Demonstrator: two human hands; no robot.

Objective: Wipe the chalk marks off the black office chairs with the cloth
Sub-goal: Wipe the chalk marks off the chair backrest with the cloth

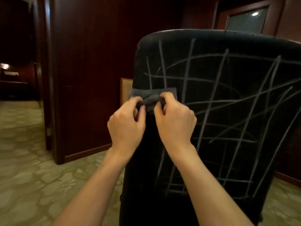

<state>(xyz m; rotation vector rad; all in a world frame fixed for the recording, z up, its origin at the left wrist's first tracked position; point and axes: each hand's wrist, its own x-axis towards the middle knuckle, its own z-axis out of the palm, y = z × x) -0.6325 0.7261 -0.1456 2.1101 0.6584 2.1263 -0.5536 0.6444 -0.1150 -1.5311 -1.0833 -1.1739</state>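
Observation:
The back of a black office chair (203, 144) fills the right half of the view. Pale chalk marks (228, 101) cross it in a rough grid of slanted lines. A small grey cloth (153, 95) is bunched in front of the chair's left edge at mid height. My left hand (126, 126) pinches its left part and my right hand (175, 121) pinches its right part, fingers curled into the fabric. Both forearms reach up from the bottom of the frame.
Dark wood panelling (91, 70) lines the wall behind the chair. A doorway (19, 70) opens at the left into a dim room. A framed picture (126, 90) leans against the wall by the chair. Patterned green carpet (32, 176) covers the floor.

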